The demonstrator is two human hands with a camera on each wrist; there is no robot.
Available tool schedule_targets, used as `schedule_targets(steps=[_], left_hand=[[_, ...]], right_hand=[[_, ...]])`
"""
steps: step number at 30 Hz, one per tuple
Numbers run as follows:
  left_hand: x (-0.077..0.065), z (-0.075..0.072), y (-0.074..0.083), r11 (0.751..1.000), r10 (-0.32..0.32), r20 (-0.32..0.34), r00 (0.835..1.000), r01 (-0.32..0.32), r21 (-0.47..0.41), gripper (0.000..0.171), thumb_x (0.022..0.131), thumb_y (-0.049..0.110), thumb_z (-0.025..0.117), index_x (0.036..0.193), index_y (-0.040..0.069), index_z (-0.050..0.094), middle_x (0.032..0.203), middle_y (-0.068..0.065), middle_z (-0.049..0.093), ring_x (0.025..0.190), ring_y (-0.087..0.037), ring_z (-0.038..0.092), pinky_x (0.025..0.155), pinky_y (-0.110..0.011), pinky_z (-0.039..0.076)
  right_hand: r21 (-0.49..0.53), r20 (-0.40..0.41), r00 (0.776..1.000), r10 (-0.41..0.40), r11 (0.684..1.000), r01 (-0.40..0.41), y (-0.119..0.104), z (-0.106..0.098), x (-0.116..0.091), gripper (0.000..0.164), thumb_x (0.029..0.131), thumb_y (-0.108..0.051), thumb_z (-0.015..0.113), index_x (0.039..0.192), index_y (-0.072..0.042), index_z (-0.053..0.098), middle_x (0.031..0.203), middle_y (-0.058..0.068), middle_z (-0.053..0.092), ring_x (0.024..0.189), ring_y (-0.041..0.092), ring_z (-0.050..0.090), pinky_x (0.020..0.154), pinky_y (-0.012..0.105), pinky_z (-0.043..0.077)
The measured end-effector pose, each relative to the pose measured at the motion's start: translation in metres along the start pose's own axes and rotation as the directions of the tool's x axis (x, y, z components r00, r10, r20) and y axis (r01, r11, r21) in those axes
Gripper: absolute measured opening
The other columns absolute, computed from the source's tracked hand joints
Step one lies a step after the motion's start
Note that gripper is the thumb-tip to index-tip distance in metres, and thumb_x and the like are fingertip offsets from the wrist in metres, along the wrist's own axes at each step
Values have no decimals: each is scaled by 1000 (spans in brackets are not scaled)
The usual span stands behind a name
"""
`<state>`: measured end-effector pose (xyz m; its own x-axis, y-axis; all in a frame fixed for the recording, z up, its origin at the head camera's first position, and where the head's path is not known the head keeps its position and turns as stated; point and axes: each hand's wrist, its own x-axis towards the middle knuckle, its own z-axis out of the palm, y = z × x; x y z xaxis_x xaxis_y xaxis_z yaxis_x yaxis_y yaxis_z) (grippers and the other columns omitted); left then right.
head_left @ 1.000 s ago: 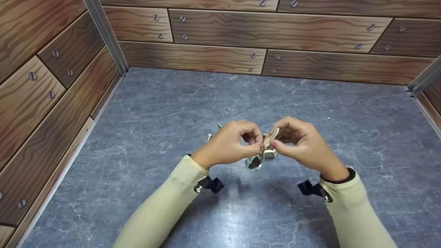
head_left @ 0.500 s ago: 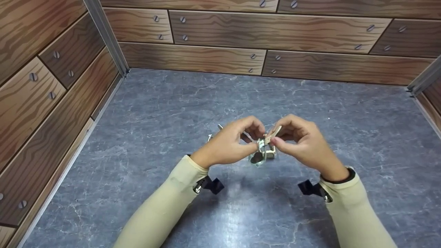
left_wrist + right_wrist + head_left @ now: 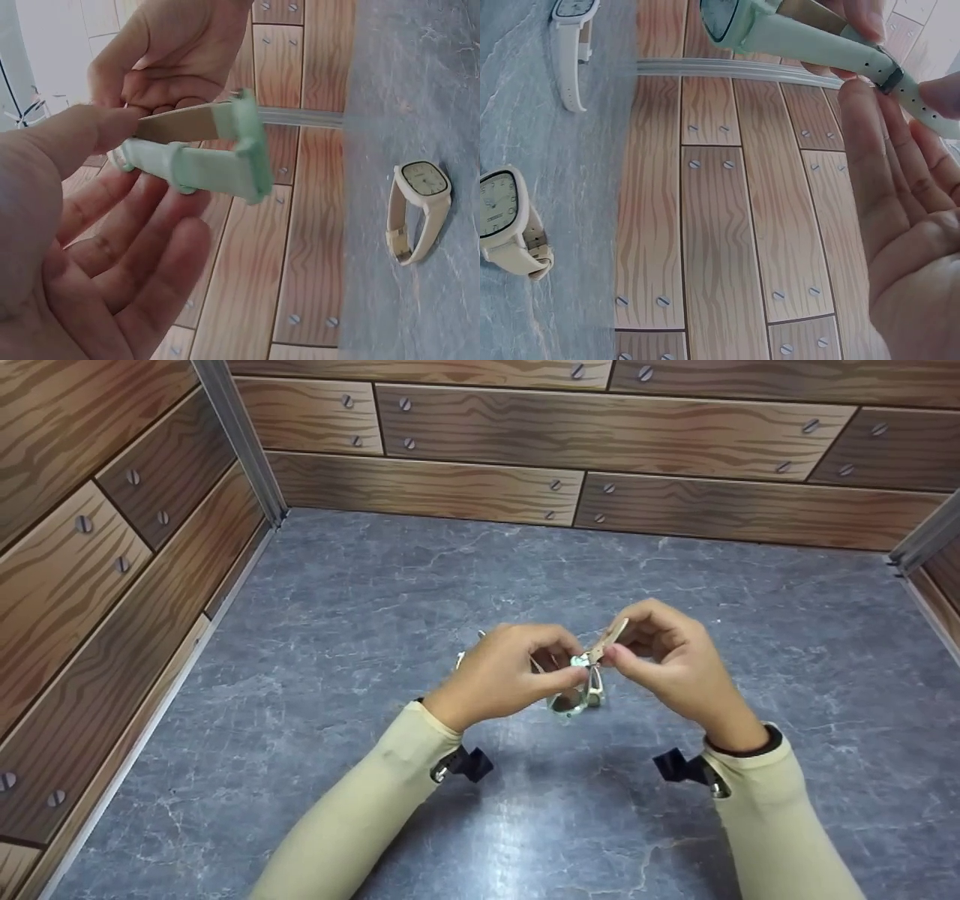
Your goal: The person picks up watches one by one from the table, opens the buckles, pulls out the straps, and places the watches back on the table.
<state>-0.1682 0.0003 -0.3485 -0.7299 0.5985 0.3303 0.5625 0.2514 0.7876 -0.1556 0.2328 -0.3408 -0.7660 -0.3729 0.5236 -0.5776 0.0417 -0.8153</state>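
A mint green wristwatch (image 3: 568, 703) hangs between both hands, above the table. Its strap is looped, and the end with holes (image 3: 922, 111) runs through the metal buckle (image 3: 891, 79). My left hand (image 3: 510, 669) pinches the watch at the buckle, thumb on one side and fingers beneath. With thumb and fingers, my right hand (image 3: 670, 664) pinches the free strap end. In the right wrist view the dial (image 3: 718, 16) is cut off by the top edge. Under the held watch, a cream wristwatch (image 3: 426, 180) rests on the table with its strap looped.
A white wristwatch (image 3: 574, 45) lies on the grey marbled table (image 3: 405, 585), mostly hidden behind my left wrist in the head view. Wood-patterned panels (image 3: 480, 427) wall the back and sides, with a metal corner post (image 3: 240, 439) at the left.
Both hands have shifted a little to the right with the green watch. The right hand has drawn up and away, and more of the strap end shows. The camera view has tilted slightly.
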Motion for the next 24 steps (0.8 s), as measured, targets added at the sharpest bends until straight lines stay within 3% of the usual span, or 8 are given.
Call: schedule_targets(steps=[7, 12, 15, 19, 24], left_hand=[[0, 0, 0, 997, 4, -16, 1000, -5, -75, 15, 99, 22, 72, 108, 10, 76, 91, 4, 74, 72, -6, 67, 66, -25, 57], [1, 0, -3, 996, 2, -38, 999, -5, -93, 13, 98, 20, 71, 103, 9, 74, 83, 4, 69, 70, -8, 61, 64, -24, 53], [1, 0, -4, 987, 3, -76, 997, -15, -163, 13, 96, 16, 71, 104, 6, 73, 83, 1, 69, 69, -9, 62, 63, -25, 52], [2, -1, -5, 959, -3, -152, 988, -40, -279, 14, 96, 11, 72, 106, 2, 73, 86, -5, 72, 70, -13, 65, 64, -27, 55], [4, -2, -5, 952, 2, -206, 978, -65, -298, 16, 96, 12, 73, 108, 1, 73, 89, -6, 73, 74, -20, 67, 68, -28, 56]], right_hand=[[-143, -39, 999, 4, 990, -10, -3, 2, 4, 8, 93, 7, 71, 100, 5, 67, 94, 12, 67, 86, 17, 66, 82, 25, 58], [-161, -54, 998, 17, 987, -25, -4, 9, 8, 14, 90, 12, 70, 101, 4, 69, 89, 7, 67, 80, 14, 65, 73, 23, 56], [-152, -65, 997, 44, 987, -54, -3, 12, 10, 19, 91, 11, 69, 108, 5, 69, 89, 6, 67, 78, 14, 63, 69, 22, 54], [-177, -24, 990, 139, 974, -141, -3, 13, 8, 20, 92, 6, 71, 112, 2, 68, 96, 7, 69, 84, 17, 67, 74, 26, 56], [-225, 35, 984, 174, 961, -162, -2, 14, 7, 7, 94, 2, 72, 101, -1, 71, 95, 6, 73, 86, 16, 71, 77, 26, 58]])
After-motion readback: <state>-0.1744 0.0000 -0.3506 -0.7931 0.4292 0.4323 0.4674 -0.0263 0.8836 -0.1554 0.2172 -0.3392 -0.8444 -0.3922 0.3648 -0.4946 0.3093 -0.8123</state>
